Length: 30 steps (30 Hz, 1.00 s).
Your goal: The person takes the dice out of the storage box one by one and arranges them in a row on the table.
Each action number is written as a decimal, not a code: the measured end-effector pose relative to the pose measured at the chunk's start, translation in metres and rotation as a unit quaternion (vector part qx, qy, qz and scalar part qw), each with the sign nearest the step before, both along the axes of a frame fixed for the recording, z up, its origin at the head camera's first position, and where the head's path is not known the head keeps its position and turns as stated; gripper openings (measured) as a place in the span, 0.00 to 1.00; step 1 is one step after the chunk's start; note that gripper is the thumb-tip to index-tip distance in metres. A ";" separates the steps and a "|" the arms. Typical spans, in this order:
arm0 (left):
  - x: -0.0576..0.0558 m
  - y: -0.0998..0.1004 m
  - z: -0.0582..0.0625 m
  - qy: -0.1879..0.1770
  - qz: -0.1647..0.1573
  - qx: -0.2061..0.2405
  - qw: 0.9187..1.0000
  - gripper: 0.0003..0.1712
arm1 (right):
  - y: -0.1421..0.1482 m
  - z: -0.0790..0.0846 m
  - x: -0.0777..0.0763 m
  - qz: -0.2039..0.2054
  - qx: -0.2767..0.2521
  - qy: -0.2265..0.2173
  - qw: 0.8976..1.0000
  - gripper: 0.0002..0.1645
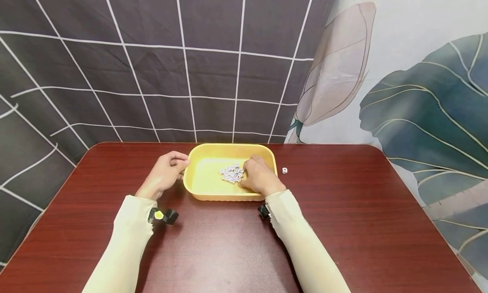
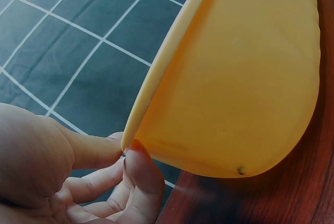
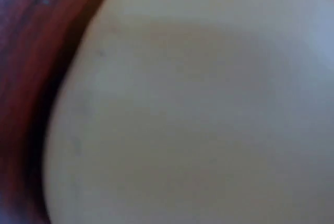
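Observation:
A yellow plastic basin [image 1: 228, 197] with rounded corners stands near the far edge of the table. Its left rim is pinched between the thumb and fingers of my left hand [image 1: 166, 172], and the left wrist view shows the thumb [image 2: 94, 148] pressed on the lip. My right hand [image 1: 261, 175] reaches over the near right rim, down inside the basin, its fingers at the right side of a small heap of white dice [image 1: 231, 173]. The fingertips are partly hidden, so whether they hold a die cannot be seen. The right wrist view shows mostly a blurred pale surface.
One lone die [image 1: 284, 170] lies on the table just right of the basin. The dark red wooden table [image 1: 213, 250] has its far edge against a dark cloth with white grid lines [image 1: 213, 73]. A leaf-patterned cloth [image 1: 427, 115] hangs at the right.

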<state>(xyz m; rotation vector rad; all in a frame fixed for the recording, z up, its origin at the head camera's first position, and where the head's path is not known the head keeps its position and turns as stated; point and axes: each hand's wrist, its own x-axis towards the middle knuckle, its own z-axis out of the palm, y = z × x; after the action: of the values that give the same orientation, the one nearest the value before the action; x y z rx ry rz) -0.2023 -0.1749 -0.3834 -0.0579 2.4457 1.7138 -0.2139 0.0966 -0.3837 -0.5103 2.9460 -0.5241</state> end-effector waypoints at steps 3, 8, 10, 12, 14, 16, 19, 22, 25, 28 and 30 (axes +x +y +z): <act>0.000 0.000 0.000 -0.001 0.000 -0.001 1.000 0.20 | -0.002 -0.003 -0.001 -0.008 0.000 0.017 1.000 0.19; 0.000 0.001 0.002 0.001 -0.001 -0.003 1.000 0.20 | 0.000 0.000 -0.001 -0.007 -0.004 0.014 1.000 0.13; 0.000 0.001 0.002 0.002 -0.002 -0.003 1.000 0.20 | 0.001 0.001 -0.001 -0.002 -0.008 0.014 1.000 0.10; 0.000 0.001 0.002 0.002 -0.002 -0.002 1.000 0.20 | 0.003 0.001 -0.002 0.004 -0.011 0.018 1.000 0.16; 0.001 0.001 0.002 0.002 -0.002 -0.002 1.000 0.19 | 0.003 0.000 -0.002 0.005 -0.014 0.022 1.000 0.17; 0.001 0.001 0.001 0.001 -0.002 -0.002 1.000 0.19 | 0.003 -0.001 -0.001 0.002 -0.018 0.027 0.999 0.10; 0.002 0.001 0.001 0.001 -0.002 -0.003 1.000 0.19 | 0.002 -0.003 -0.001 -0.009 -0.021 0.032 0.999 0.03; 0.002 0.001 0.001 0.002 -0.001 -0.004 1.000 0.20 | 0.002 -0.003 -0.001 -0.013 -0.020 0.036 0.999 0.03; 0.002 0.001 0.002 0.003 -0.001 -0.004 1.000 0.20 | 0.002 -0.003 -0.002 -0.017 -0.023 0.033 0.999 0.05; 0.002 0.001 0.002 0.002 -0.001 -0.003 1.000 0.20 | 0.003 -0.003 -0.003 -0.017 -0.026 0.028 0.999 0.07; 0.002 0.001 0.002 0.002 -0.002 -0.001 1.000 0.19 | 0.004 -0.004 -0.004 -0.015 -0.027 0.028 0.999 0.07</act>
<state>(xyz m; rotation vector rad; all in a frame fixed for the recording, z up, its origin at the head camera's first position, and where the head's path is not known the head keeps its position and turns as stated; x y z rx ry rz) -0.2003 -0.1740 -0.3815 -0.0509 2.4483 1.7111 -0.2176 0.1003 -0.3879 -0.4943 3.0040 -0.6052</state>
